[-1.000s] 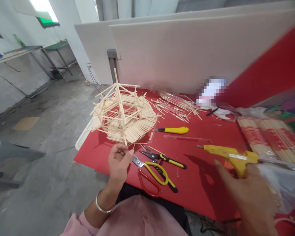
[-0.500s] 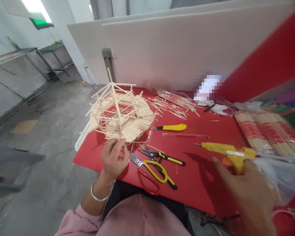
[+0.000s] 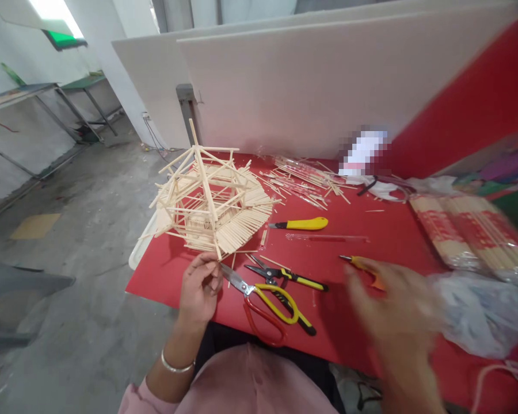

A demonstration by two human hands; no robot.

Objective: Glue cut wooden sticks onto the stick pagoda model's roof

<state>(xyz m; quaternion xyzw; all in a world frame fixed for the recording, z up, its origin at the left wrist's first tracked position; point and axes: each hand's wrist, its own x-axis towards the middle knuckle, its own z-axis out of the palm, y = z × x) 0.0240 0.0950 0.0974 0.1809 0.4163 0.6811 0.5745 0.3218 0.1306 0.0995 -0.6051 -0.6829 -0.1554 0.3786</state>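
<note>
A wooden stick model [image 3: 242, 221] with an open roof frame stands at the table's left. At its front edge my left hand [image 3: 202, 287] pinches the lower end of a light stick [image 3: 207, 198] that slopes up to the roof peak. On the right, my right hand [image 3: 392, 310] is blurred by motion and lies over the yellow glue gun [image 3: 360, 263], whose nozzle points left; whether its fingers grip the gun is unclear. Scissors [image 3: 246, 288] with red and yellow handles lie beside my left hand, touching or close to it.
Black-and-yellow pliers [image 3: 300, 280] and a yellow-handled knife [image 3: 306, 223] lie mid-table. Loose sticks [image 3: 302, 178] are scattered behind. Bundled sticks [image 3: 442, 230] and a clear plastic bag [image 3: 479, 310] sit at the right. White boards [image 3: 319, 86] stand behind the red table [image 3: 319, 253].
My right hand has shifted left and now covers most of the glue gun's body. My left hand has dropped slightly, and the sloping stick's lower end shows at its fingertips.
</note>
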